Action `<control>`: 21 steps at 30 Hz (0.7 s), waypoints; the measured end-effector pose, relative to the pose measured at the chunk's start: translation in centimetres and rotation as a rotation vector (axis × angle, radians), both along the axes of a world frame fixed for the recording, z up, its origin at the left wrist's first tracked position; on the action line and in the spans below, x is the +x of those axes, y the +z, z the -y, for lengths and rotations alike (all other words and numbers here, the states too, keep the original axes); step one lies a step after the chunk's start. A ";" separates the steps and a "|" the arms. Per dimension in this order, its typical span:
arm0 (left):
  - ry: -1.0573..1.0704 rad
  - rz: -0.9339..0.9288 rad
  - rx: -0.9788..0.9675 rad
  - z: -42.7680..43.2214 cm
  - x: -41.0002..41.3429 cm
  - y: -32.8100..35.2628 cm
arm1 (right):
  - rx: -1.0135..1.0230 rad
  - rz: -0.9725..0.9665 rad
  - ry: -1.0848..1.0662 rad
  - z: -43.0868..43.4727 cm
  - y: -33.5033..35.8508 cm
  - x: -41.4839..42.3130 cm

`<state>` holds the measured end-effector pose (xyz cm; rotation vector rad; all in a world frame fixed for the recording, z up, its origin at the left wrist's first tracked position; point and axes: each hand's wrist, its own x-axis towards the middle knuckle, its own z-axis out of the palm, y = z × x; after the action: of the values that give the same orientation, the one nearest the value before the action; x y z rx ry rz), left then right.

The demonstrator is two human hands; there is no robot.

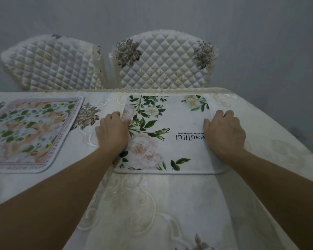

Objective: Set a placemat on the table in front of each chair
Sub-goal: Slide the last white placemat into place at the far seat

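Along the far edge of the table [152,204], directly in front of the right-hand chair [163,60], lay the white floral placemat [170,147], flat on the cream tablecloth. Its far edge ran just short of the lace trim and roughly parallel to it. Printed wording on it read upside down from this side, so it faced whoever would sit in that chair; judged deliberate orientation.

Left hand [112,132] rested palm down across the mat's left short edge, fingers curled narrow over the border, thumb on the printed surface. Right hand [224,134] sat likewise on the right short edge, fingers bent and close together, thumb inward on the mat. Whether either hand pinched the edge or merely pressed on it could not be told; fingertips were partly hidden. Holding both short edges symmetrically looked like squaring and smoothing the mat against the table edge, centred on the chair back.

Toward the far left corner, a second placemat [31,130], pink-bordered with green leaves, lay flat in front of the left-hand chair [52,64], well apart from the first and untouched. It sat slightly skewed relative to the table edge, though wide-angle distortion may account for that.

Judgement: both visible chairs had mats; the current step was final alignment of the right one. Other chairs, if any, were out of view.
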<state>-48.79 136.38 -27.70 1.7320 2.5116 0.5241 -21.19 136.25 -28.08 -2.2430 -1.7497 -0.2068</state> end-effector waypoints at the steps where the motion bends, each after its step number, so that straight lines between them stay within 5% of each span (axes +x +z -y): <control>1: -0.004 -0.027 0.013 0.0 0.0 0.0 | 0.031 0.045 0.003 -0.1 0.0 0.0; 4: -0.139 -0.117 0.107 -0.2 0.9 0.4 | 0.116 0.153 0.150 -0.6 0.3 -0.9; 8: -0.475 -0.114 0.139 -1.4 3.9 0.4 | -0.009 -0.066 0.529 -1.6 0.7 -5.0; 13: -0.599 -0.027 -0.017 -3.6 3.8 -1.1 | -0.236 -0.089 0.640 -3.8 -0.6 -7.1; 21: -0.671 -0.220 -0.172 -6.9 2.6 -1.6 | -0.339 0.066 0.662 -5.9 -1.1 -5.8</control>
<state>-46.23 143.23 -29.35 2.4723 1.8149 0.0689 -27.01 142.11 -29.17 -1.7174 -2.6032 0.1726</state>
